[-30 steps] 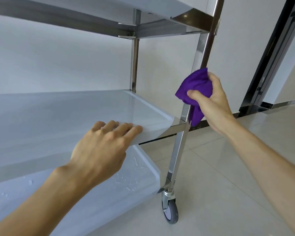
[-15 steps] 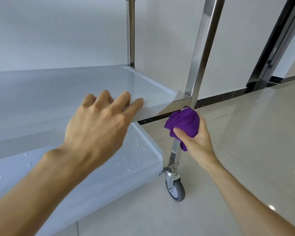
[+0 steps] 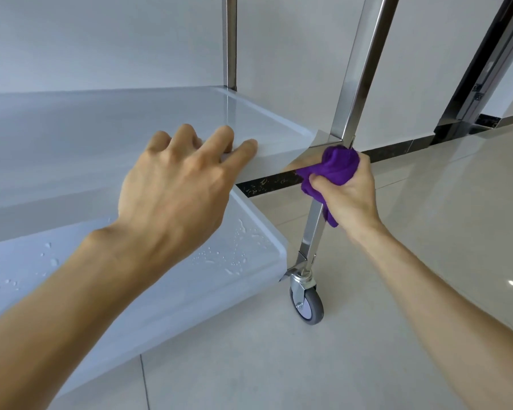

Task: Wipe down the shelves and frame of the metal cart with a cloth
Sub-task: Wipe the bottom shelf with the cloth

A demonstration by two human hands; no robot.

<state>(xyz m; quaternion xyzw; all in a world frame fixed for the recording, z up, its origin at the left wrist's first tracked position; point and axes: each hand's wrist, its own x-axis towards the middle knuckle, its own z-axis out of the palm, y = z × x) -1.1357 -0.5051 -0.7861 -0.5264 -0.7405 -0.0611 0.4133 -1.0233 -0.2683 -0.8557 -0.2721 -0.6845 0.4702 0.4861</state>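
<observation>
There are no words, numbers, labels or signs to read anywhere here.

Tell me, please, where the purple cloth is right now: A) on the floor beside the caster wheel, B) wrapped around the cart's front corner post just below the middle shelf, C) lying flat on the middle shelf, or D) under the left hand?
B: the right hand grips the purple cloth around the front corner post just below the middle shelf, well above the caster wheel.
</observation>
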